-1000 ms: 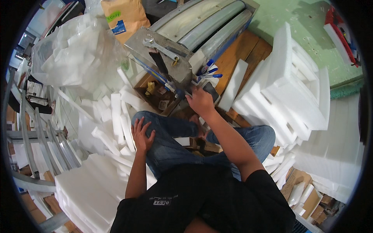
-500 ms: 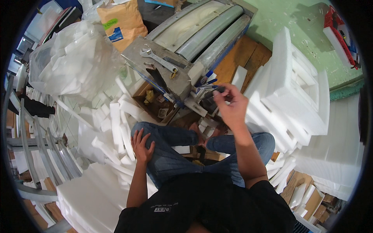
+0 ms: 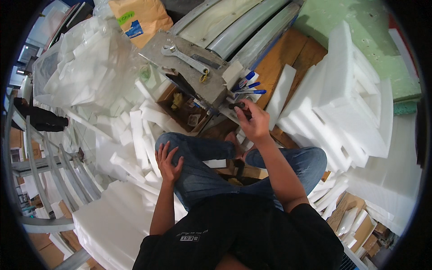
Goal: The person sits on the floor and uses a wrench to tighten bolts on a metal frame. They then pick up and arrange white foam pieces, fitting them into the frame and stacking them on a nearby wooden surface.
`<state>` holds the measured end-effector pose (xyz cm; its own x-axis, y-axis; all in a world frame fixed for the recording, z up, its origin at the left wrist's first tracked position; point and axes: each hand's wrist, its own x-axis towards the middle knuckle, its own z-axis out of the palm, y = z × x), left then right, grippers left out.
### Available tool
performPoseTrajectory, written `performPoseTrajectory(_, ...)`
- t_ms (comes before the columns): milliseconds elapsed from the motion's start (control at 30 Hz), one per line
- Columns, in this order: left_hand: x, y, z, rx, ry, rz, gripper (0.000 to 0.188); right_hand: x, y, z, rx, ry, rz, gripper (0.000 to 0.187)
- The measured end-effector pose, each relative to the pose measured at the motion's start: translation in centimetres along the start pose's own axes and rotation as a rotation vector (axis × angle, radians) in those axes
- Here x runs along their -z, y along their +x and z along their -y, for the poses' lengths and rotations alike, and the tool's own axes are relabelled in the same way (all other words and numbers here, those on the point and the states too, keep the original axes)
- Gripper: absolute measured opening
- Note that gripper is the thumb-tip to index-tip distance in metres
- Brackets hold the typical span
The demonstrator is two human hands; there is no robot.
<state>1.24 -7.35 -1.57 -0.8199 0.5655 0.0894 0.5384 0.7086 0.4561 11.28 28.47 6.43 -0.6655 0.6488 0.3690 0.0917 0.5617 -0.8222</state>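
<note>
My right hand (image 3: 255, 122) is closed, its thumb and fingers pinching a small black knob (image 3: 236, 106) at the near corner of the roller machine (image 3: 245, 33). Just beyond it, several blue-capped pens (image 3: 249, 84) stick up from a holder. My left hand (image 3: 169, 163) lies with spread fingers on my left knee and holds nothing. An adjustable wrench (image 3: 185, 59) rests on the machine's grey flat end, left of the pens.
White foam frames (image 3: 335, 94) are stacked at the right. Loose foam strips (image 3: 139, 130) litter the floor at the left, near an open cardboard box (image 3: 184, 108). A clear bag of foam pieces (image 3: 85, 67) and a brown paper sack (image 3: 141, 20) stand farther back.
My right hand has moved down and left, from beside the pens to the black knob, and its fingers have closed on it. My left hand stays on the knee. The view has shifted slightly.
</note>
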Motion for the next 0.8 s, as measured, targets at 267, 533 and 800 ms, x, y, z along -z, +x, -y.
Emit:
performPoseTrajectory(267, -0.1, 0.4, -0.3, 0.018, 0.032, 0.019, 0.044, 0.5, -1.2, -2.0, 0.112, -0.136, 0.099, 0.030)
performPoseTrajectory(533, -0.1, 0.5, -0.2, 0.014, 0.023, 0.009, 0.044, -1.3, -1.9, -2.7, 0.316, -0.143, 0.084, 0.031)
performPoseTrajectory(800, -0.4, 0.3, 0.3, 0.002, 0.019, -0.007, 0.043, -2.4, -1.6, -2.2, 0.224, -0.317, 0.206, 0.031)
